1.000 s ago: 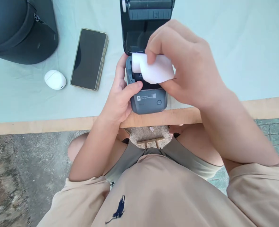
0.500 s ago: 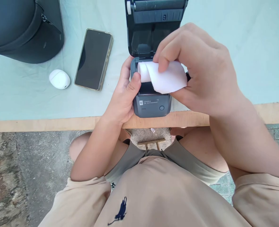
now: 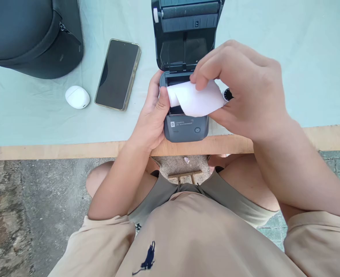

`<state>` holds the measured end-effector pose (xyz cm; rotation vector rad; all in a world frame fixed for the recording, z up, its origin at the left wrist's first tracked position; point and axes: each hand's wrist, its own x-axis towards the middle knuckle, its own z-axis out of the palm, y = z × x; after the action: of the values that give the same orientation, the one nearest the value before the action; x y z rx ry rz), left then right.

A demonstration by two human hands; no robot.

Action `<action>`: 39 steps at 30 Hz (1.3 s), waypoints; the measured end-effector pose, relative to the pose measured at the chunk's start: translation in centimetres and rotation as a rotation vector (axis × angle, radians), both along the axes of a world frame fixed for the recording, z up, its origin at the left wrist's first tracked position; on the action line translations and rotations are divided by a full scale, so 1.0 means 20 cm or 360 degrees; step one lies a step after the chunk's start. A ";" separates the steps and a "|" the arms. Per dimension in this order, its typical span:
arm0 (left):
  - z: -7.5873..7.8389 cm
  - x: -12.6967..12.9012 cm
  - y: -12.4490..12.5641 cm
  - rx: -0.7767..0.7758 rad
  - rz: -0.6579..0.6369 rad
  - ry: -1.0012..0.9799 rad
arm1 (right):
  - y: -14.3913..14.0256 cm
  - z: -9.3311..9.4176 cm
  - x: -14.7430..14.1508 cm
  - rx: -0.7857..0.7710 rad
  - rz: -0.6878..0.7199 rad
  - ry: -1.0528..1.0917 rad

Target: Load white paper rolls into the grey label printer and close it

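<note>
A dark grey label printer [image 3: 184, 130] stands at the table's front edge, its black lid [image 3: 185, 42] swung up and back. My left hand [image 3: 152, 109] wraps round the printer's left side, its thumb at the end of a white paper roll [image 3: 199, 100]. The roll lies slightly tilted over the open compartment, with a loose flap of paper hanging toward me. Fingers of my right hand [image 3: 242, 88] grip the roll at its right end. Part of a round black-and-white piece shows beside that end, under the right palm. The roll's underside is hidden.
Left of the printer lies a smartphone [image 3: 118, 75], face up. A white oval case [image 3: 77, 97] is beside it, and a large black zippered bag [image 3: 34, 38] stands at the back left. The table's wooden edge [image 3: 57, 150] runs across in front of me.
The paper roll has come slightly toward me and tilted, showing more of the compartment behind it. My right hand moved with it. The left hand still holds the printer.
</note>
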<state>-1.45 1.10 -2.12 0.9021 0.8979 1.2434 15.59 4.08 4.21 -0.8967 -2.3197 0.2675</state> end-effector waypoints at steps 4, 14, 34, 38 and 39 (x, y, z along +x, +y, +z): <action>-0.02 0.01 0.01 0.0046 -0.0014 -0.0045 | -0.01 0.00 -0.02 0.0021 -0.0043 -0.0012; -0.01 0.02 0.00 0.0165 -0.0077 -0.0094 | 0.03 0.03 -0.01 -0.0149 -0.0187 -0.0269; 0.11 0.00 -0.01 -0.0336 -0.0047 -0.0281 | -0.04 -0.09 0.01 0.0303 0.0143 0.0000; 0.07 0.01 -0.02 -0.0109 0.0039 -0.0363 | -0.02 -0.07 0.05 0.0228 0.0161 -0.0010; 0.06 0.00 -0.03 -0.0072 0.0045 -0.0350 | -0.02 -0.05 0.08 0.0183 0.0156 0.0022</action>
<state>-1.38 0.58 -0.84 0.7035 0.7626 1.3135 17.24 3.71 3.21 -0.7239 -2.3440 0.1782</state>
